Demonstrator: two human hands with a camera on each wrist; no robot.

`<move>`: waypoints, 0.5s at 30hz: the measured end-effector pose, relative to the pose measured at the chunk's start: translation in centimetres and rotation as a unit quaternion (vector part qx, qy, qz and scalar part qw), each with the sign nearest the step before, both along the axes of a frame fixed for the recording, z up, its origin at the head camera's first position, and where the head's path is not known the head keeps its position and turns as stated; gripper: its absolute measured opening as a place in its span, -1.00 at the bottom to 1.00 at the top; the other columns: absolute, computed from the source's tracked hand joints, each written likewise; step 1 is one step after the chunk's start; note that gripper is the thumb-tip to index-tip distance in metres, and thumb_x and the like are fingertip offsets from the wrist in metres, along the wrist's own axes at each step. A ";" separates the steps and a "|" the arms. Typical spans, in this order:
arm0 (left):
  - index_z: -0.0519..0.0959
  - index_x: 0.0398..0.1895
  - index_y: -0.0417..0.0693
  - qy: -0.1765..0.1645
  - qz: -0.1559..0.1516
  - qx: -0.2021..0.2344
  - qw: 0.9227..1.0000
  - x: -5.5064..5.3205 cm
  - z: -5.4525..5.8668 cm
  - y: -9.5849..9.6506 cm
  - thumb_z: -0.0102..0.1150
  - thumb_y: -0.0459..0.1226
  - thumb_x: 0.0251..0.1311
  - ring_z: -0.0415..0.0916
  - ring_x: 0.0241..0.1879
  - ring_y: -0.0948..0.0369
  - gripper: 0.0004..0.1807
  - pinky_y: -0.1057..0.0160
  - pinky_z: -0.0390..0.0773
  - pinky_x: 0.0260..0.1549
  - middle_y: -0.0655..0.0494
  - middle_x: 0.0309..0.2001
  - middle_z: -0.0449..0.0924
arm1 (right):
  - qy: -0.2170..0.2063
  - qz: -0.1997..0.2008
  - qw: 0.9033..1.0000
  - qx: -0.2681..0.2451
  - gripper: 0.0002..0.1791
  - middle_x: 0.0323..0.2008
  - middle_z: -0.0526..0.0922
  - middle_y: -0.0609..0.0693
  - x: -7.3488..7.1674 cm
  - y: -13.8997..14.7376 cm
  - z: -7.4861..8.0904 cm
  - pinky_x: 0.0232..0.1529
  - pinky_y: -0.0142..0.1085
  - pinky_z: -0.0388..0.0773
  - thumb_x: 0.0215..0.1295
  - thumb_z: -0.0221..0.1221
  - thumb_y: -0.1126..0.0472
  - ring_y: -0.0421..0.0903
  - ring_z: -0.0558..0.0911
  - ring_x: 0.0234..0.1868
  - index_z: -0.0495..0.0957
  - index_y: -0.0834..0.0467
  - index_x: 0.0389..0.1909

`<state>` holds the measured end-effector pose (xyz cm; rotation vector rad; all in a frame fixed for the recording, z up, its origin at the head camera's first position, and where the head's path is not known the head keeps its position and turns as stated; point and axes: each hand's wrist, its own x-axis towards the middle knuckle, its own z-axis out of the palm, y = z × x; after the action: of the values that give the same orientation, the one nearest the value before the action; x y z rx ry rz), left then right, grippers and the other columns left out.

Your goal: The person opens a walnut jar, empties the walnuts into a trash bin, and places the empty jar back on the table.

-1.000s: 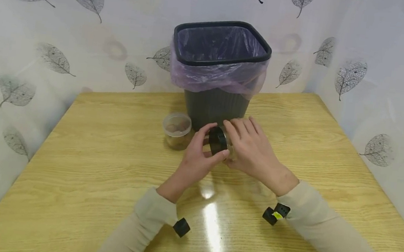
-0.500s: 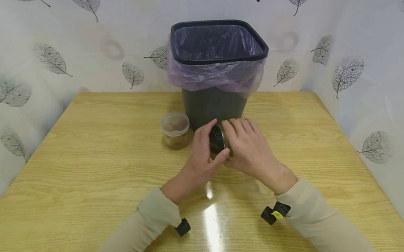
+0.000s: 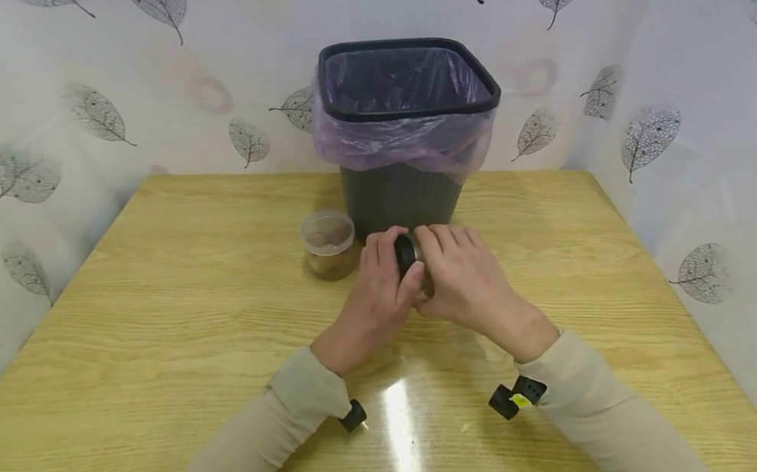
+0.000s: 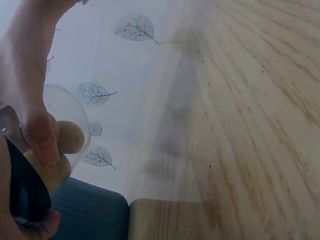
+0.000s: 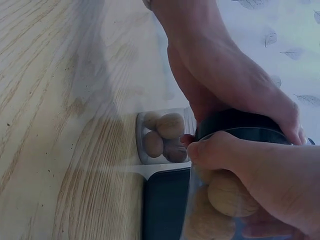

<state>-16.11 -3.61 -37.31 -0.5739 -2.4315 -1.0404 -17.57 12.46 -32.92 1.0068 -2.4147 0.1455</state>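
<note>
1. Shifted slightly rightward at the left grip (image 3: 376, 286) since the earlier frame, with fingers bunched closer around the black lid (image 3: 406, 253) and less of its flat face showing in the head view; hardly moved at the right grip (image 3: 466, 284).
2. Curled around the black lid with the left grip, thumb laid along the near side.
3. Wrapped around the clear jar (image 4: 65, 104) with the right grip, directly beside the left.
4. Held tilted between both grips, with the black lid at the left end of the clear jar in the head view; cannot tell how firmly seated.
5. Stocked inside with several round tan nuts (image 5: 232, 195), seen through the clear wall.
6. To the left, near the left grip, with a second jar (image 3: 327, 251) standing on the wood-grain table (image 3: 204, 310), also containing nuts.
7. Just in front of a dark bin (image 3: 399, 196), with a purple bag (image 3: 402, 144) folded over its rim.
8. Dressed in beige sleeves (image 3: 287, 411), with a small black device (image 3: 353, 416) at each wrist.
9. Backed by a pale covering (image 3: 189, 124) printed with grey leaves.
</note>
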 end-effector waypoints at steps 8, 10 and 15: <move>0.20 0.30 -0.19 -0.015 0.006 -0.009 1.000 0.0 0.3 0.2 -0.61 0.22 0.48 0.35 -0.05 -0.06 -0.26 0.00 0.50 -0.09 -0.28 0.10 0.32 | 0.013 -0.010 1.000 -0.006 -0.08 -0.06 0.63 0.24 0.1 -0.1 -0.3 -0.03 0.00 0.57 -0.36 0.51 -0.06 0.20 0.62 -0.07 0.47 0.35 0.08; 0.20 0.29 -0.19 -0.021 0.008 -0.011 1.000 0.1 0.3 0.2 -0.59 0.19 0.49 0.34 -0.05 -0.05 -0.29 0.01 0.50 -0.09 -0.25 0.11 0.31 | 0.012 -0.013 1.000 -0.007 -0.09 -0.07 0.63 0.23 0.1 -0.1 -0.4 -0.04 0.00 0.57 -0.36 0.49 -0.06 0.20 0.62 -0.08 0.47 0.35 0.07; 0.21 0.29 -0.20 -0.041 0.012 -0.011 0.999 0.2 0.2 0.2 -0.59 0.18 0.50 0.35 -0.06 -0.05 -0.30 0.03 0.51 -0.11 -0.22 0.11 0.30 | 0.004 -0.019 1.000 -0.002 -0.13 -0.10 0.63 0.22 0.0 -0.3 -0.8 -0.06 -0.01 0.58 -0.33 0.46 -0.06 0.19 0.63 -0.11 0.46 0.35 0.05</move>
<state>-15.94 -3.41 -37.13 -0.5169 -2.5169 -1.0466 -17.55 12.18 -33.72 0.9572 -2.4230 0.1337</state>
